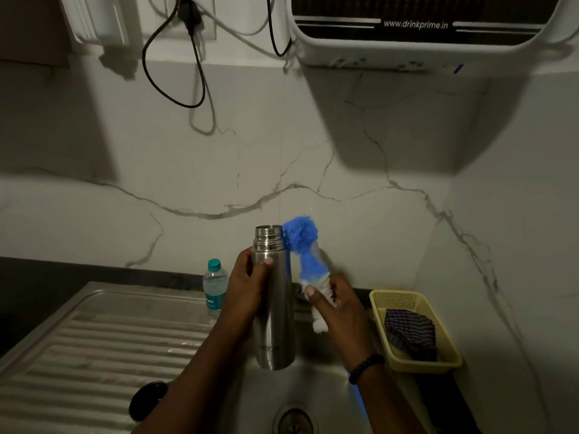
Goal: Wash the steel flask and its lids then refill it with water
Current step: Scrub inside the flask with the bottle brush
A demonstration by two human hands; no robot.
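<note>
My left hand [247, 285] grips the steel flask [274, 308] just below its threaded neck and holds it upright over the sink [316, 389]. The flask's mouth is uncovered. My right hand [336, 303] holds a bottle brush [302, 245] by its white handle. The brush's blue bristle head is blurred and sits right beside the flask's neck, outside the mouth. A round black object [147, 399], possibly a lid, lies on the draining board by my left forearm.
A steel draining board [94, 339] stretches to the left, with a small plastic water bottle [214, 285] at its back. A yellow basket [416, 333] holding a striped cloth stands right of the sink. A water purifier [423, 29] hangs on the marble wall above.
</note>
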